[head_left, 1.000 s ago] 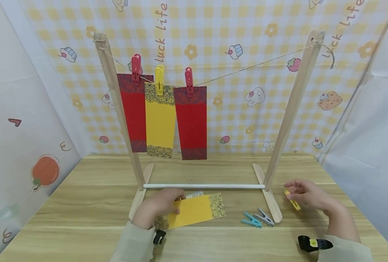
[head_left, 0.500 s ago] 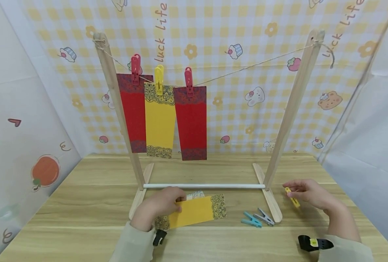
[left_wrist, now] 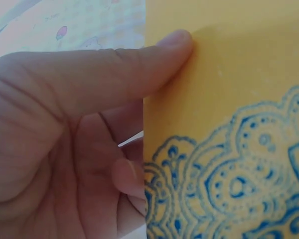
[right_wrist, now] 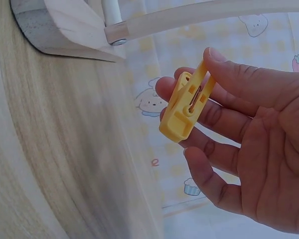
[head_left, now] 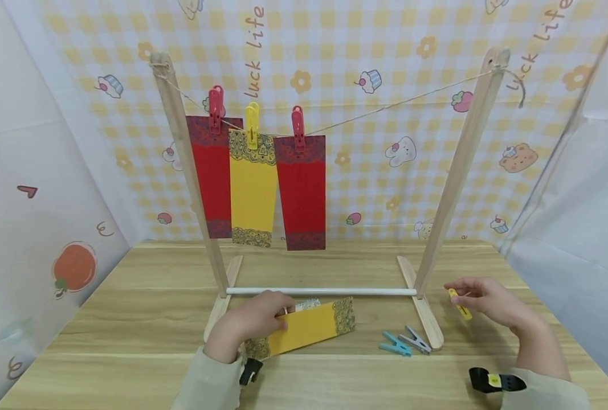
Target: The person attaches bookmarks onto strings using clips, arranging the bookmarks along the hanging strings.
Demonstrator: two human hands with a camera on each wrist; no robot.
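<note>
My left hand (head_left: 257, 316) pinches a yellow card (head_left: 304, 327) with patterned ends by its long upper edge; in the left wrist view the thumb lies flat on the card's yellow face (left_wrist: 239, 55). Behind that card peeks a pale patterned card (head_left: 307, 304). At the right, my right hand (head_left: 490, 302) pinches a yellow clothespin (head_left: 460, 305) between thumb and fingers, above the table. The right wrist view has the clothespin (right_wrist: 182, 112) with its handle ends between thumb and fingertips. A blue clothespin (head_left: 396, 344) and a grey clothespin (head_left: 416, 340) lie on the table between the hands.
A wooden frame with a left post (head_left: 191, 165), a right post (head_left: 460, 171) and a white bottom bar (head_left: 319, 291) stands ahead. From its string (head_left: 386, 107) hang a red card (head_left: 211, 188), a yellow card (head_left: 253, 193) and another red card (head_left: 302, 196), each clipped by a clothespin.
The yellow card in my left hand has tilted, its right end rising slightly. My right hand has lifted the yellow clothespin a little. The head view has shifted slightly.
</note>
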